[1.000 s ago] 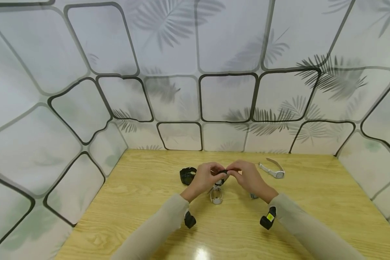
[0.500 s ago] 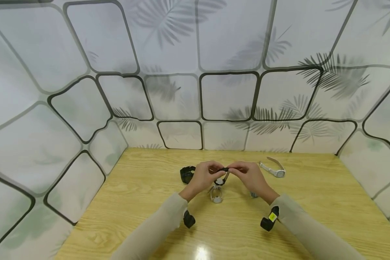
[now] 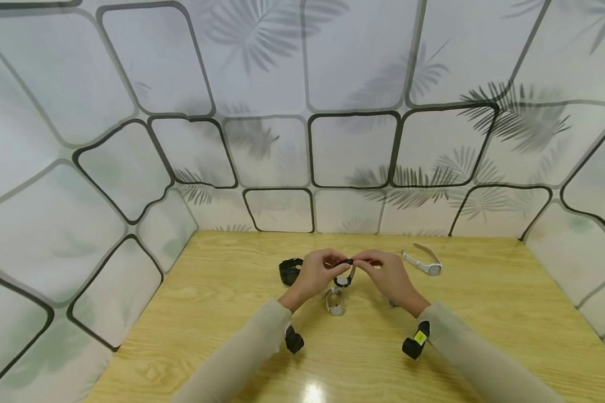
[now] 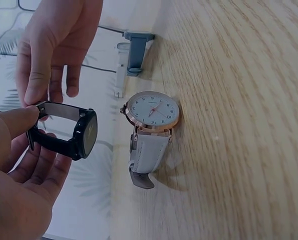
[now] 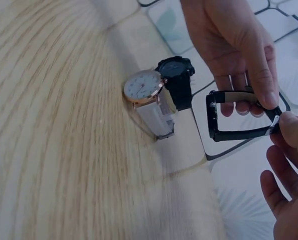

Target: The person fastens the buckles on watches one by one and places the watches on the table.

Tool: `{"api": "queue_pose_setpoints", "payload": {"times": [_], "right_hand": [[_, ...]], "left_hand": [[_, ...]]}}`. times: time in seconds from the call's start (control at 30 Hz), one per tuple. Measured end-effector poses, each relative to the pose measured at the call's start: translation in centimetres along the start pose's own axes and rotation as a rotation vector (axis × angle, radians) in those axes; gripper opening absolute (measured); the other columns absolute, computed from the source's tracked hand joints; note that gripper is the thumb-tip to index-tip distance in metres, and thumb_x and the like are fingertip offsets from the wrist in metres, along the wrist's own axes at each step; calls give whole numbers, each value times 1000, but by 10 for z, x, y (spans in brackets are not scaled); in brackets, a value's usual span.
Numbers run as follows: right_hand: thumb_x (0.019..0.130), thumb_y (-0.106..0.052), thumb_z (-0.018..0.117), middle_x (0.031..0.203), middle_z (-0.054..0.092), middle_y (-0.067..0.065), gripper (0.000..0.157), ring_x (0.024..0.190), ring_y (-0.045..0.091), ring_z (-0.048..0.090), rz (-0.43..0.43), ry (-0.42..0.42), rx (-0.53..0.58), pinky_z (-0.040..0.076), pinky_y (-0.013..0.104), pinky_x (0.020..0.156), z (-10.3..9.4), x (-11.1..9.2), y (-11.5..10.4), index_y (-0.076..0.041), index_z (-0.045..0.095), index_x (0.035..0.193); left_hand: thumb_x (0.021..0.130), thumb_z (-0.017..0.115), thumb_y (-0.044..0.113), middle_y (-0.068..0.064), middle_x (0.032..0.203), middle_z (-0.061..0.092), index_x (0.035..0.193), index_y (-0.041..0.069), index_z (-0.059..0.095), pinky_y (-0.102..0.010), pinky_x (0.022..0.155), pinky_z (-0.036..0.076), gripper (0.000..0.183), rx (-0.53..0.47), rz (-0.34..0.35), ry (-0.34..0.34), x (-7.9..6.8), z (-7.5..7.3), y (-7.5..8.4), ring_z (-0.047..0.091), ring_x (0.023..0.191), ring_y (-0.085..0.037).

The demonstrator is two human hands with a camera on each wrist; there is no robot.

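Note:
In the head view, both hands meet above the table around a black wristwatch (image 3: pixel 343 281), whose dial hangs below the fingers. My left hand (image 3: pixel 313 278) pinches the strap near its end, and my right hand (image 3: pixel 389 278) pinches it from the other side. The strap forms a loop in the left wrist view, where the watch's dark dial (image 4: pixel 90 133) faces right. Fingertips partly cover the place where the strap ends meet, so I cannot tell if it is buckled. Just in front of the hands stands a white-strapped watch (image 3: pixel 336 309) with a rose-gold case.
A bulky black watch (image 3: pixel 289 272) stands left of the left hand. Farther right lies a white watch (image 3: pixel 433 270) with its strap spread out. A blue-grey watch (image 4: pixel 137 54) is partly hidden behind the right wrist in the head view. Patterned fabric (image 3: pixel 353 151) walls the wooden table (image 3: pixel 222 268).
The strap ends have come into line between the fingertips, and the black watch's dial and strap loop show more below. Both hands have barely shifted; the other watches stay in place.

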State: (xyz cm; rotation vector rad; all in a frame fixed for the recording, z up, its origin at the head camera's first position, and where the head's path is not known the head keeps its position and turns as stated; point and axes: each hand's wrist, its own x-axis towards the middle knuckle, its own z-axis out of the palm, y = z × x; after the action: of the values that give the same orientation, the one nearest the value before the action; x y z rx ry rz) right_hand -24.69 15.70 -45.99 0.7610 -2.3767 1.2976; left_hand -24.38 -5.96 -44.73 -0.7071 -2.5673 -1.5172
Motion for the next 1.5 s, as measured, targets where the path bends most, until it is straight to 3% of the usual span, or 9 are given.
{"api": "queue_pose_setpoints", "payload": {"times": [0.07, 0.17, 0.4, 0.6, 0.97, 1.13, 1.3, 1.43, 1.5], "right_hand": [[98, -24, 73, 105, 77, -5, 13, 93, 13, 71, 64, -29, 60, 59, 33, 80, -3, 0, -1, -21, 80, 109], [98, -25, 72, 106, 77, -4, 14, 94, 14, 71, 79, -62, 76, 59, 36, 81, -7, 2, -3, -21, 81, 108], [93, -14, 77, 100, 75, -6, 10, 85, 9, 69, -94, -54, -94, 58, 35, 71, -9, 9, -8, -19, 81, 100], [90, -7, 80, 96, 76, -3, 11, 77, 9, 67, -192, -3, -102, 55, 31, 63, -4, 11, -7, -16, 81, 97], [95, -15, 76, 110, 75, -2, 23, 88, 11, 69, -72, -30, -17, 60, 33, 76, -2, 3, -3, -15, 77, 118], [96, -15, 75, 118, 74, 2, 34, 92, 14, 70, -62, -53, 14, 60, 32, 76, -2, -1, 0, -14, 72, 130], [95, -15, 76, 125, 71, 5, 43, 93, 16, 71, -76, -108, 47, 60, 34, 76, -4, -4, 1, -15, 67, 136], [92, -15, 79, 131, 68, 8, 49, 96, 19, 71, -101, -173, 68, 61, 39, 78, -6, -6, 0, -14, 65, 139], [91, -14, 80, 131, 67, 9, 52, 97, 22, 71, -116, -187, 60, 61, 39, 78, -7, -6, 0, -14, 64, 140]], "left_hand": [[99, 73, 22, -2, 102, 74, 110, 10, 75, -25, 77, 57, 17, -3, 3, 2, 0, 0, 0, 69, 88, -12], [98, 73, 22, -2, 103, 74, 110, 10, 75, -25, 79, 57, 17, 2, 12, -2, 0, -1, 1, 69, 90, -12], [98, 73, 21, -2, 103, 73, 110, 9, 75, -23, 78, 57, 17, 25, 37, -12, 2, -2, 4, 69, 90, -12], [98, 74, 19, -2, 102, 74, 109, 9, 75, -23, 79, 57, 15, 14, 36, -4, 3, -3, 4, 69, 90, -13], [98, 74, 22, -2, 102, 74, 112, 10, 76, -25, 81, 57, 19, -43, -23, 74, 1, -3, 0, 69, 92, -17], [98, 74, 24, -7, 107, 73, 114, 8, 75, -38, 78, 62, 23, -197, -111, 121, 2, -4, -2, 70, 94, -30], [99, 72, 19, -17, 109, 70, 119, 0, 73, -50, 83, 61, 27, -423, -246, 115, 5, -8, 2, 67, 95, -43], [99, 72, 19, -13, 101, 70, 118, -1, 73, -47, 81, 61, 28, -536, -317, 120, 7, -12, 3, 67, 92, -39], [98, 74, 20, -7, 98, 70, 117, 0, 73, -43, 79, 62, 28, -567, -328, 114, 8, -12, 2, 68, 85, -28]]}}
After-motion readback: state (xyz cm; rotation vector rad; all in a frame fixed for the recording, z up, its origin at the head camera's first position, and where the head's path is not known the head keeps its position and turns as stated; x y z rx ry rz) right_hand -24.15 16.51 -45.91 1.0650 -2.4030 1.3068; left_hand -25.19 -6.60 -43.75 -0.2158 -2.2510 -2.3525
